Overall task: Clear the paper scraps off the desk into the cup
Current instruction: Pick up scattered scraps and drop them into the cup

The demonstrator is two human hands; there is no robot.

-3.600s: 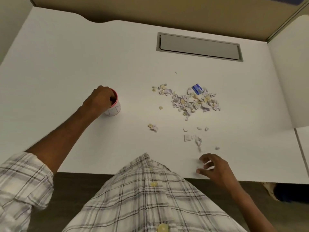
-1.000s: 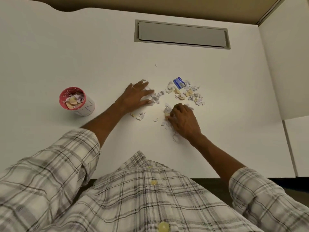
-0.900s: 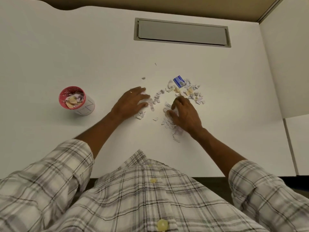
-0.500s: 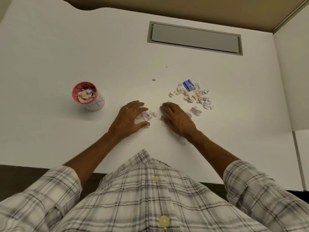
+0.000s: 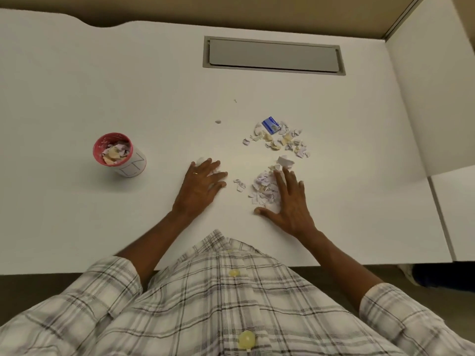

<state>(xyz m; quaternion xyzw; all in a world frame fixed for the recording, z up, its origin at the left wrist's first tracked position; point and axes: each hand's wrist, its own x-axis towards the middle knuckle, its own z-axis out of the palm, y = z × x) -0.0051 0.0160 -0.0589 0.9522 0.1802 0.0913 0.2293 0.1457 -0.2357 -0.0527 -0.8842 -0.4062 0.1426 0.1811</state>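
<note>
Head view, desk [image 5: 77, 73]: I see a white top with a grey hatch [image 5: 273, 55] at the far side.
Cup [image 5: 118, 154]: left, upright, part-filled with scraps.
Left hand [image 5: 201, 187]: flat, fingers spread, empty; small scraps touch its fingertips.
Right hand [image 5: 289, 204]: flat, fingers open, beside the near scrap pile [image 5: 263, 187].
Far scraps [image 5: 280, 141]: loose, with a blue piece [image 5: 271, 125].

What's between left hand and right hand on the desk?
In the head view, a few loose scraps lie between the left hand and right hand; otherwise bare desk.
</note>
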